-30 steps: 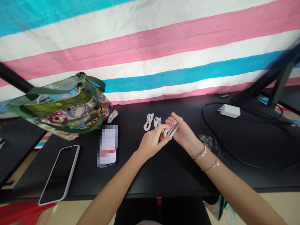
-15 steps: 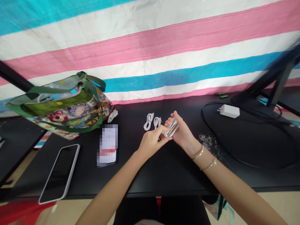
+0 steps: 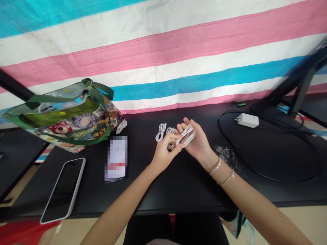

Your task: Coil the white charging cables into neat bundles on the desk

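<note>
Above the middle of the black table point(image 3: 178, 190), my right hand point(image 3: 198, 144) has a coiled white cable point(image 3: 187, 134) looped across its fingers. My left hand point(image 3: 165, 153) pinches the near end of that coil with thumb and forefinger. Two more bundled white cables point(image 3: 160, 132) lie on the table just behind my left hand, one partly hidden by my fingers. My right wrist wears two thin bracelets.
A cartoon-print tote bag point(image 3: 68, 117) with green handles stands at the back left. A white-cased phone point(image 3: 63, 189) lies near the front left edge, a second phone point(image 3: 116, 158) beside it. A white charger point(image 3: 247, 120) with black cable and a monitor stand point(image 3: 293, 98) sit right.
Both hands have stayed over the table's middle. My right hand's fingers opened slightly and the coil shows more, while my left hand's pinch shifted up along it.
</note>
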Action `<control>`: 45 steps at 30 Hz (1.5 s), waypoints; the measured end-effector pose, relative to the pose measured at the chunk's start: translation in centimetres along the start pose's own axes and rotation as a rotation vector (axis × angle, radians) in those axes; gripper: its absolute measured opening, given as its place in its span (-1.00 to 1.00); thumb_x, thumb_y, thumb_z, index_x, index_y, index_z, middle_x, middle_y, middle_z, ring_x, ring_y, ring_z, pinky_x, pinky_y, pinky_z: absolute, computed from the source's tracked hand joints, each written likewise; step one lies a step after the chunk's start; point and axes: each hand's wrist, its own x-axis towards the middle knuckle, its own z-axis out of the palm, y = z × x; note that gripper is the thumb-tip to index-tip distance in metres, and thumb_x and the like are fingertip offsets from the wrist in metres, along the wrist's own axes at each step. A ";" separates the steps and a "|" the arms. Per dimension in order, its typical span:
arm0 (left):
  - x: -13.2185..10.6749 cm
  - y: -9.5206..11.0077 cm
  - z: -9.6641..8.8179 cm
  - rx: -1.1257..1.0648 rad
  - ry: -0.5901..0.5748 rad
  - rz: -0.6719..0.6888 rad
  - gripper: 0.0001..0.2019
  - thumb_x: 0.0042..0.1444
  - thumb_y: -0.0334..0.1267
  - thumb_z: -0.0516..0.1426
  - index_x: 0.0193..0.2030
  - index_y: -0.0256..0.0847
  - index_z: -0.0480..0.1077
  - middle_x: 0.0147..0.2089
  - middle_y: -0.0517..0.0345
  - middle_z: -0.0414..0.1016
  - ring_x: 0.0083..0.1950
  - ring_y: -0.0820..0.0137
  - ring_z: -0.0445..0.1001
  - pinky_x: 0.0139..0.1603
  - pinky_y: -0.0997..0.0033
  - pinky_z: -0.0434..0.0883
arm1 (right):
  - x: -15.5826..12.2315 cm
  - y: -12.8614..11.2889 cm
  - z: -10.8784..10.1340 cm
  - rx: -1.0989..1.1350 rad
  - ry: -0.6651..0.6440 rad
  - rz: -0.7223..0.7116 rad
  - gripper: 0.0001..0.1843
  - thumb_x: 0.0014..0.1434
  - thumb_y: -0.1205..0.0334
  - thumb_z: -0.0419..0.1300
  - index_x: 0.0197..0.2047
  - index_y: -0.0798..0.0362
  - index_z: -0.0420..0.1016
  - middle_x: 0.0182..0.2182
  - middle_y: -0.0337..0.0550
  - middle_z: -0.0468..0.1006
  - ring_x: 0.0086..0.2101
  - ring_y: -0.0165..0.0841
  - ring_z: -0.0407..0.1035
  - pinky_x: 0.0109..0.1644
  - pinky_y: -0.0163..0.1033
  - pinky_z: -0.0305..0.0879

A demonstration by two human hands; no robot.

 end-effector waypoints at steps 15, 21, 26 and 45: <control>-0.1 0.4 0.3 0.038 0.009 -0.133 -0.79 0.04 -0.29 0.15 -0.18 -0.15 0.25 -0.35 0.24 0.51 -0.35 0.46 0.51 -0.29 0.49 0.42 | -0.2 0.4 -0.1 -0.248 0.012 -0.137 -0.70 -0.02 0.08 0.34 -0.56 0.01 0.33 -0.66 -0.35 0.50 -0.55 -0.42 0.43 -0.51 -0.35 0.32; 0.1 0.5 0.2 -0.018 -0.070 -0.214 -0.87 0.10 -0.25 0.11 -0.22 -0.20 0.31 -0.30 0.16 0.51 -0.29 0.41 0.53 -0.31 0.48 0.39 | -0.6 0.4 -0.3 -0.362 -0.068 -0.207 -0.62 -0.11 -0.04 0.37 -0.51 0.02 0.31 -0.61 -0.33 0.54 -0.64 -0.46 0.32 -0.72 -0.40 0.10; 0.2 0.8 0.2 -0.150 -0.076 -0.271 -0.68 0.03 0.04 0.16 -0.33 -0.21 0.31 -0.37 0.20 0.42 -0.35 0.46 0.42 -0.34 0.48 0.36 | -0.8 0.6 -0.1 -0.355 -0.119 -0.195 -0.57 -0.08 -0.12 0.33 -0.48 -0.01 0.24 -0.64 -0.39 0.49 -0.71 -0.46 0.28 -0.78 -0.41 0.07; 0.3 1.1 0.2 -0.560 -0.175 -0.397 -0.44 -0.06 0.34 0.07 -0.48 -0.13 -0.03 -0.51 0.31 0.17 -0.48 0.52 0.23 -0.40 0.47 0.34 | -0.5 0.4 -0.1 -0.317 -0.075 -0.161 -0.65 -0.09 -0.07 0.35 -0.43 0.00 0.39 -0.49 -0.30 0.59 -0.50 -0.42 0.46 -0.43 -0.35 0.39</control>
